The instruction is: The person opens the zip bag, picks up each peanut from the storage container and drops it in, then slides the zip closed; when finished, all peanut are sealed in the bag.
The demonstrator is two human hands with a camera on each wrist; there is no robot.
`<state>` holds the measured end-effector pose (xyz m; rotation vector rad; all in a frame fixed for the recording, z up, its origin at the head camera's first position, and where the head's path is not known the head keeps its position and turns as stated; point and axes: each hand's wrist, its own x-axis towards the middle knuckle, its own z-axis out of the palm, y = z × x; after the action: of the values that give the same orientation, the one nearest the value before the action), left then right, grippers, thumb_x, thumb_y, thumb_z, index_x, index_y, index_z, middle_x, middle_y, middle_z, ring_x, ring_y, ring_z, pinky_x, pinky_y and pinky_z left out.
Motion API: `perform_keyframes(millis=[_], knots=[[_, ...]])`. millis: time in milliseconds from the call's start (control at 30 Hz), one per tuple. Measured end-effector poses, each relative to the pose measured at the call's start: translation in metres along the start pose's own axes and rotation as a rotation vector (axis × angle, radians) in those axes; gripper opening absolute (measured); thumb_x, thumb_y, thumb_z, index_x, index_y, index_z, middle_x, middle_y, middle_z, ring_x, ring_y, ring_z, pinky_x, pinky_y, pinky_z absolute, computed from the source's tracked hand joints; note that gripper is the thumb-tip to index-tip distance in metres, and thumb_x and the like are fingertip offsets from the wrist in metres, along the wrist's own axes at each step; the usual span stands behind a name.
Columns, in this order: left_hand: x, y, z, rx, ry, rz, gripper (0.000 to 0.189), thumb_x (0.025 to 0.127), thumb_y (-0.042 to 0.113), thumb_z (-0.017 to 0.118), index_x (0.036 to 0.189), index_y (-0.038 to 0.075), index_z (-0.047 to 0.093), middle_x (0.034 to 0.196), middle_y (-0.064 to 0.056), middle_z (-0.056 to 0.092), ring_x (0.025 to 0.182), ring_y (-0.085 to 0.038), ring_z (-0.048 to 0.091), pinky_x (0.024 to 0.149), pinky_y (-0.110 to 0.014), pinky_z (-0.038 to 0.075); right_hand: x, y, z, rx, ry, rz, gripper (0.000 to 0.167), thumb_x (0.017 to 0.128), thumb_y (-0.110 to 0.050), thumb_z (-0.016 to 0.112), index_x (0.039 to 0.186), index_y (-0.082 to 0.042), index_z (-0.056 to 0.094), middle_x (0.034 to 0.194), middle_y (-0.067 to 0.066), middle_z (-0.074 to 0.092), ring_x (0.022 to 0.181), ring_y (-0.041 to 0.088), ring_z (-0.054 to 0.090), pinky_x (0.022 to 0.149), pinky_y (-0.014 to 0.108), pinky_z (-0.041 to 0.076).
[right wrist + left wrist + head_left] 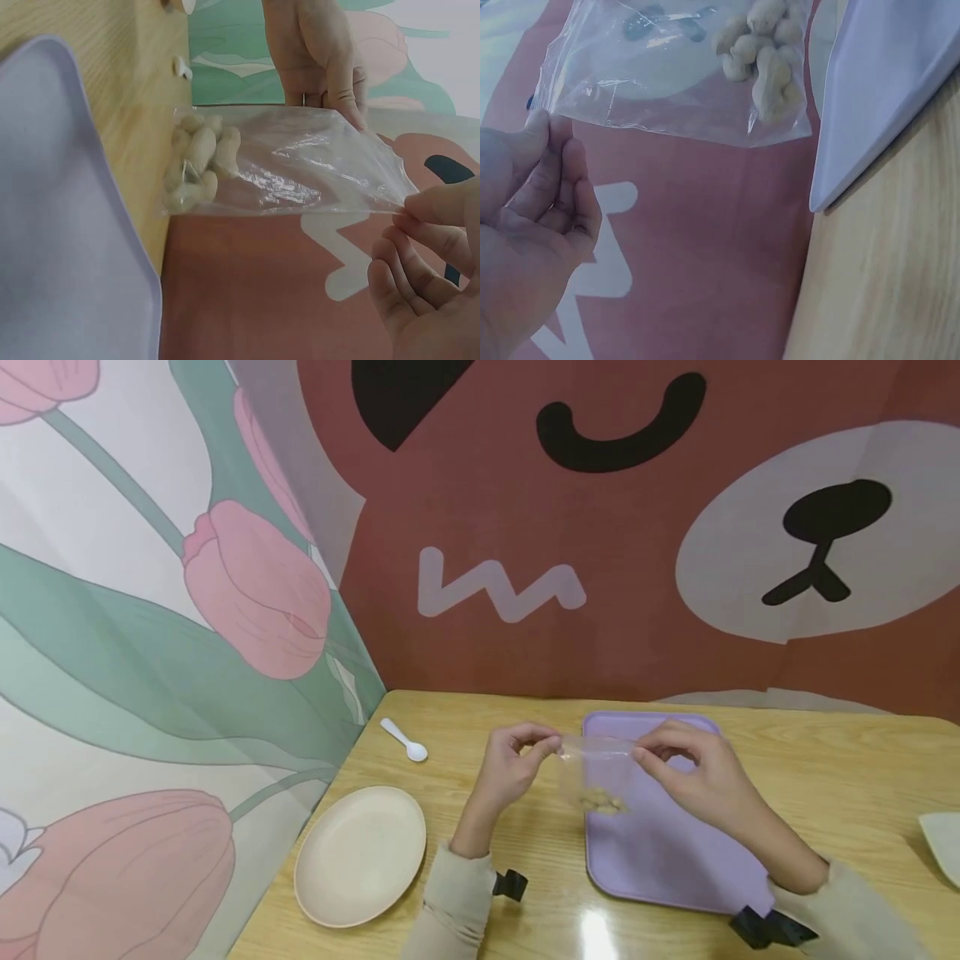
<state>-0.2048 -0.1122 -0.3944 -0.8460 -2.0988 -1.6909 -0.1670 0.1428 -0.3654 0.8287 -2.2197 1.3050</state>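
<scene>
A clear plastic bag (596, 768) hangs between my two hands, over the left side of a purple tray (645, 860). Several peanuts in their shells (196, 161) lie bunched at the bottom of the bag. My left hand (516, 768) pinches one top corner between thumb and forefinger. The opposite top corner is pinched by my right hand (697, 772) in the same way. Seen from the right wrist, the bag's top edge is stretched between both hands. The left wrist view shows the peanuts gathered at the corner away from the left hand (540, 202).
An oval beige plate (360, 860) sits at the table's left, with a white spoon (405, 741) behind it. At the far right edge, part of a pale dish (945, 843) shows. Printed cloth (480, 652) walls the back and left of the wooden table (840, 777).
</scene>
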Motion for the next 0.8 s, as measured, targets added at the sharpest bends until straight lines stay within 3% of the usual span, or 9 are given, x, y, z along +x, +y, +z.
perform_keyframes(millis=[200,367,500,633,733,800], knots=[[0.000,0.008,0.004,0.113,0.009,0.106,0.010,0.093,0.009,0.069,0.088,0.002,0.074,0.091,-0.005,0.064,0.087,-0.016,0.058,0.079,-0.036,0.049,-0.004,-0.003,-0.006,0.020,0.014,-0.003,0.026,0.083,0.008,0.074,0.086,-0.018,0.074,0.084,-0.005,0.067,0.076,0.009,0.059,0.074,0.015,0.047],[0.001,0.010,0.010,0.083,0.004,0.138,0.010,0.094,0.004,0.067,0.086,-0.002,0.071,0.091,-0.007,0.060,0.087,-0.017,0.056,0.080,-0.031,0.050,-0.007,-0.002,-0.008,0.042,0.014,-0.009,0.027,0.083,0.011,0.073,0.087,-0.016,0.074,0.084,-0.003,0.067,0.077,0.009,0.059,0.075,0.015,0.048],[0.000,0.012,0.012,0.069,-0.019,0.143,0.010,0.094,0.004,0.068,0.086,-0.002,0.071,0.090,-0.007,0.059,0.087,-0.016,0.055,0.080,-0.030,0.050,-0.009,-0.002,-0.010,0.010,0.006,0.037,0.022,0.084,0.006,0.074,0.092,-0.014,0.074,0.087,-0.002,0.067,0.079,0.009,0.058,0.075,0.014,0.047],[0.001,0.014,0.014,0.085,-0.051,0.154,0.010,0.094,0.004,0.068,0.088,-0.002,0.072,0.090,-0.007,0.060,0.086,-0.016,0.055,0.079,-0.030,0.049,-0.002,-0.003,-0.008,-0.098,-0.055,0.069,0.024,0.083,-0.008,0.079,0.106,-0.014,0.073,0.097,-0.005,0.067,0.086,0.010,0.057,0.078,0.023,0.045],[0.001,0.016,0.015,0.101,-0.057,0.176,0.009,0.093,0.002,0.068,0.087,-0.002,0.072,0.090,-0.008,0.060,0.084,-0.017,0.055,0.078,-0.029,0.048,0.009,-0.007,0.000,-0.158,-0.126,0.020,0.027,0.083,-0.016,0.081,0.109,-0.014,0.073,0.100,-0.009,0.067,0.091,0.011,0.059,0.078,0.033,0.047],[0.001,0.026,0.016,0.107,-0.051,0.187,0.007,0.091,-0.002,0.068,0.086,-0.003,0.072,0.088,-0.011,0.061,0.082,-0.021,0.056,0.077,-0.029,0.049,0.016,-0.010,0.007,-0.157,-0.156,-0.029,0.022,0.084,-0.014,0.081,0.105,-0.014,0.075,0.098,-0.011,0.067,0.089,0.012,0.061,0.077,0.037,0.050]])
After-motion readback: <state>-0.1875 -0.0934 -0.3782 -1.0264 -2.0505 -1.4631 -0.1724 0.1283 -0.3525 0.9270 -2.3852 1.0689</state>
